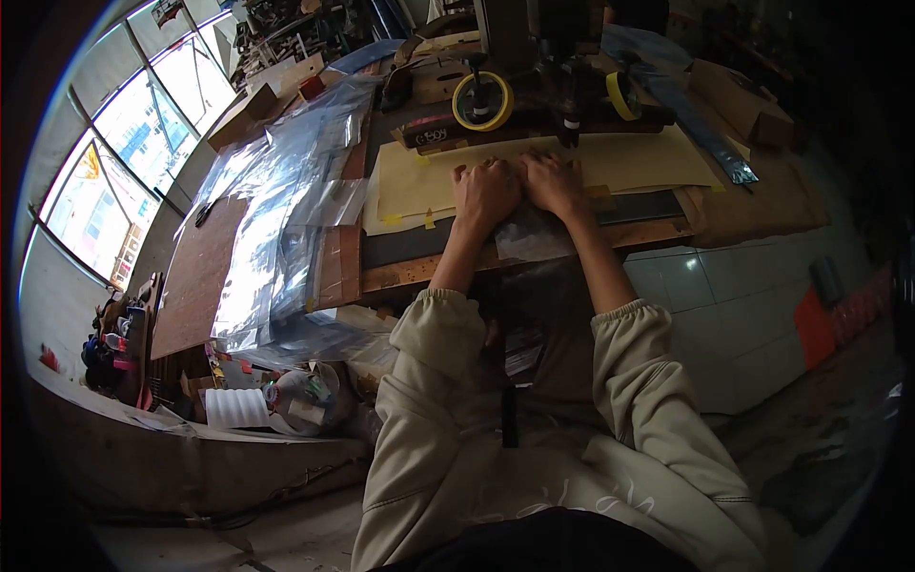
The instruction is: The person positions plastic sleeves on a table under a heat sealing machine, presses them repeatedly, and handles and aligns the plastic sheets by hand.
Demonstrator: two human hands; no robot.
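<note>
Both hands rest side by side on a yellow sheet (629, 162) that lies on the work table. My left hand (486, 193) has its fingers curled down against the sheet. Close beside it, my right hand (553, 181) is curled too, with its thumb side towards the left. A piece of clear plastic film (532, 236) lies below and between the wrists, over the table's front edge. What the fingers pinch is hidden under the hands. Just beyond them runs a dark horizontal bar (610, 124) of a machine, with a yellow-rimmed wheel (482, 102) on it.
Clear plastic sheets (286, 210) are heaped on the left of the table and hang over its edge. A dark strip (639, 207) lies under the yellow sheet's near side. Brown cardboard (739, 100) stands at the right, beside a bluish plastic strip (696, 119). Windows are at left.
</note>
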